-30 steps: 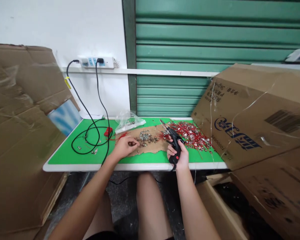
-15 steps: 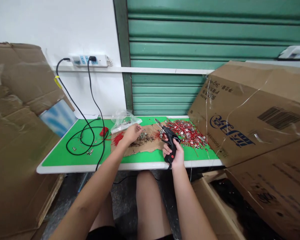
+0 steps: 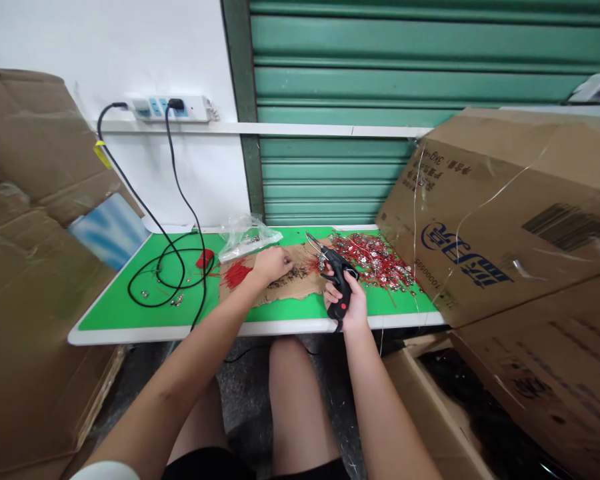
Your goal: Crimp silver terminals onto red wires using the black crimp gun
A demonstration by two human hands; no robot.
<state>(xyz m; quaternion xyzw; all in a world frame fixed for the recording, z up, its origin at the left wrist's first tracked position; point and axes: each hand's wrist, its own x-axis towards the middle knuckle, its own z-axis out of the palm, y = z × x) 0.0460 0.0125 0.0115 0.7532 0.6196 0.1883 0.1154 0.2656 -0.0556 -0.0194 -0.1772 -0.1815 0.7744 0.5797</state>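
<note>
A black hot glue gun is gripped in my right hand, its nozzle tilted up and to the left over the table. My left hand is over a torn piece of cardboard, fingers pinched together; whatever they hold is too small to make out. Small dark and shiny pieces cover the cardboard beside the fingertips. A bundle of red cords lies left of that hand. To the right of the glue gun spreads a large pile of red cords with silvery charms.
A clear plastic bag lies at the table's back. Black cables run from a power strip and coil near a red spool. Cardboard boxes flank the table; the right box leans over its edge.
My left hand has moved slightly right and lower over the cardboard, and its fingers now point down at the small pieces. The glue gun stays in my right hand, almost unmoved.
</note>
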